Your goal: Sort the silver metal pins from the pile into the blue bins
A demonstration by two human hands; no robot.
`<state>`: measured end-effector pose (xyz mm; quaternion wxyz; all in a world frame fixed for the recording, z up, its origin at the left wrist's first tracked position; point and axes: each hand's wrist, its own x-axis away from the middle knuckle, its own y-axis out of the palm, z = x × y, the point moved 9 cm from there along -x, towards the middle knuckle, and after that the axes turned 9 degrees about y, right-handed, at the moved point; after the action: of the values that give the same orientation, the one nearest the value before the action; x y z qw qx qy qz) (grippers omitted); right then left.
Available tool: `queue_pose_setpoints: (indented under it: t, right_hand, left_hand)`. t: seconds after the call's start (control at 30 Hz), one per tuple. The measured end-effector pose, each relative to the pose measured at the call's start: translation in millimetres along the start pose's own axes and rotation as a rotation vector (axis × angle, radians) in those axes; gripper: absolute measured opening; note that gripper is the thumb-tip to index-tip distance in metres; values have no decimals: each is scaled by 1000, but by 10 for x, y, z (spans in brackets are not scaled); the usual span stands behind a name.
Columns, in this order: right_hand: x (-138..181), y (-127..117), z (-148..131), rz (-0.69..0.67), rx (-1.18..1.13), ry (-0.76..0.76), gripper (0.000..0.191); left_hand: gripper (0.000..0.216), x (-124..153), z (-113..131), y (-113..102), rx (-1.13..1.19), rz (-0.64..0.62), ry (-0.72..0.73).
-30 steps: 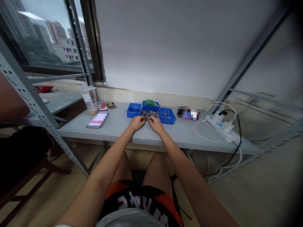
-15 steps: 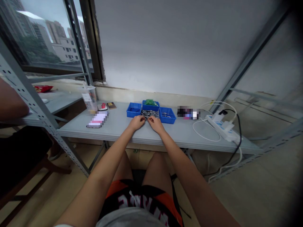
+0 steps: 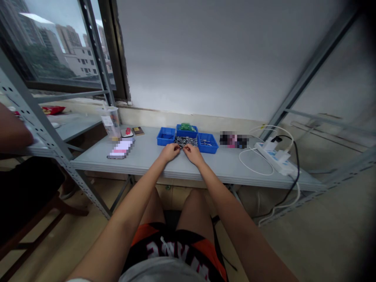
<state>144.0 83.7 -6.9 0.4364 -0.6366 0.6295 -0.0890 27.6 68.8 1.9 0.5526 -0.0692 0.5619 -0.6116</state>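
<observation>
My left hand and my right hand rest close together at the near edge of a pile of small shiny metal pieces. Fingers on both hands are pinched together; whatever lies between them is too small to name. Around the pile stand three blue trays. The left blue tray has dark contents. Behind the pile, the back blue tray holds green items. Some thin metal pieces lie in the right blue tray.
A phone, a lidded plastic cup and a small dark box are on the left of the grey table. On the right lie a white power strip with cables and a blurred object. Another person's arm shows far left.
My hands stay at the pile with hardly any visible movement. At the far left, the other person's arm has shifted slightly.
</observation>
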Motion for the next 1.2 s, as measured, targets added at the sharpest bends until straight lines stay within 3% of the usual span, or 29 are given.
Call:
queue_pose_setpoints:
  t: [1.2]
  right_hand:
    - [-4, 14, 19, -16, 13, 20, 12]
  left_hand:
    - [22, -11, -2, -4, 12, 30, 38]
